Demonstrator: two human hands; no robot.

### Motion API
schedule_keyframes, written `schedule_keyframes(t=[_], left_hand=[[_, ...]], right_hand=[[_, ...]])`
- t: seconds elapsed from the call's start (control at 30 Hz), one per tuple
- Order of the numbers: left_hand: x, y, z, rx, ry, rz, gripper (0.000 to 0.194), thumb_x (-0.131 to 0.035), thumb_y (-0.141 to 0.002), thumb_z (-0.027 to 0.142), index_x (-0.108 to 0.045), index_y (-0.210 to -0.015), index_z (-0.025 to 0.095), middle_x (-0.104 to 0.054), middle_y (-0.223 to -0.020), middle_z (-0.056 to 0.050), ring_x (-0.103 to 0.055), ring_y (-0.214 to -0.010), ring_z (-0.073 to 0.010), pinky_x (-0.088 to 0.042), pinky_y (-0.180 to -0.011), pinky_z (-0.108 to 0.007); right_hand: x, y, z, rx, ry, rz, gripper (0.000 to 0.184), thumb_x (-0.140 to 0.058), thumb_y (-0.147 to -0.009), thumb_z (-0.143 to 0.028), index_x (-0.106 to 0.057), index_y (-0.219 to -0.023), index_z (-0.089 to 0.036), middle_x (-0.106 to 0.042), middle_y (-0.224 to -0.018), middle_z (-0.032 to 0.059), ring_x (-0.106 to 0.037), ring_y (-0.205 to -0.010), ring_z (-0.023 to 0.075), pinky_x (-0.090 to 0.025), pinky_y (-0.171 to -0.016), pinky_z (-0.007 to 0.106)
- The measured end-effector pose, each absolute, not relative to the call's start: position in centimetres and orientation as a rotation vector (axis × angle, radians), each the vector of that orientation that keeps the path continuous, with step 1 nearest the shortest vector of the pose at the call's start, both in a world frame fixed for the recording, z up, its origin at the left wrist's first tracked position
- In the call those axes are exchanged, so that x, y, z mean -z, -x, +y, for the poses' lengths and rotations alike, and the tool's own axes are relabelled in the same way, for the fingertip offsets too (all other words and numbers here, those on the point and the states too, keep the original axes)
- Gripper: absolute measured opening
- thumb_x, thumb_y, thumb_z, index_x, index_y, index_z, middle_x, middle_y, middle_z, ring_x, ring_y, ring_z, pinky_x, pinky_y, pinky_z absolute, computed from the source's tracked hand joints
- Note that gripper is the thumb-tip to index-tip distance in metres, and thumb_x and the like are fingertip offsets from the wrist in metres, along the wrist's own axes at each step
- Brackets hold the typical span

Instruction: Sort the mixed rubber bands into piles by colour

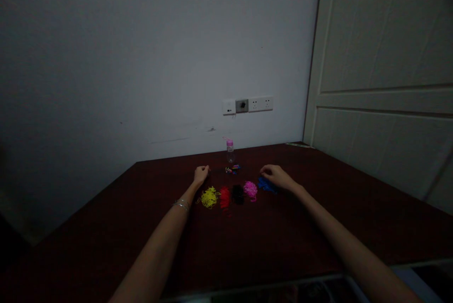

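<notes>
Small loops that look like rubber bands lie in heaps by colour: a yellow heap (210, 197), a red heap (225, 197), a black heap (238, 194), a pink heap (250, 190) and a blue heap (266, 184). Over the blue heap is my right hand (278, 177), its fingers bent together and its fingertips too dim to show what they pinch. My left hand (201, 173) rests curled on the table beyond the yellow heap, with nothing visible in it. Between the hands lies a small multicoloured heap (232, 169).
A clear bottle (230, 152) with a pink cap stands upright behind the mixed heap. The dark red table (134, 218) meets a wall with sockets (261, 104). A pale panelled door (382, 100) rises at the right. A thin strip (299, 145) lies at the far right corner.
</notes>
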State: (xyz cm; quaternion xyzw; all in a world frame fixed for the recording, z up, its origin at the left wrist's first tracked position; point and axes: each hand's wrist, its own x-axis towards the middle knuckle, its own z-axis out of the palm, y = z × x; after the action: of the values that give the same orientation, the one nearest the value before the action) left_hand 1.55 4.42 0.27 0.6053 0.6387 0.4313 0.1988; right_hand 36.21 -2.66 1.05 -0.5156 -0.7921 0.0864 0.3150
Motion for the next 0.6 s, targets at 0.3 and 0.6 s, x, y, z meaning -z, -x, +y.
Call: schedule_keyframes(t=[0.3, 0.6], left_hand=[[0.5, -1.3, 4.2, -1.308, -1.659, 1.706, 0.036, -0.042, -0.078, 0.036, -0.064, -0.061, 0.013, -0.051, -0.044, 0.000, -0.050, -0.047, -0.0122, -0.035, -0.051, -0.021], [0.3, -1.6, 3.7, -1.299, -1.661, 1.724, 0.036, -0.041, -0.079, 0.034, -0.064, -0.060, 0.013, -0.054, -0.046, -0.001, -0.052, -0.048, -0.0122, -0.037, -0.053, -0.021]], right_hand=[[-3.0, -29.0, 0.7, -0.277, 1.528, -2.214, 0.020, -0.054, -0.077, -0.023, -0.068, -0.090, -0.020, -0.068, -0.094, 0.0058, -0.061, -0.087, 0.0186, -0.042, -0.070, 0.023], [-1.9, -26.3, 2.0, -0.301, 1.768, -2.177, 0.023, -0.054, -0.078, -0.036, -0.067, -0.090, -0.022, -0.067, -0.096, 0.0080, -0.062, -0.089, 0.0225, -0.043, -0.068, 0.027]])
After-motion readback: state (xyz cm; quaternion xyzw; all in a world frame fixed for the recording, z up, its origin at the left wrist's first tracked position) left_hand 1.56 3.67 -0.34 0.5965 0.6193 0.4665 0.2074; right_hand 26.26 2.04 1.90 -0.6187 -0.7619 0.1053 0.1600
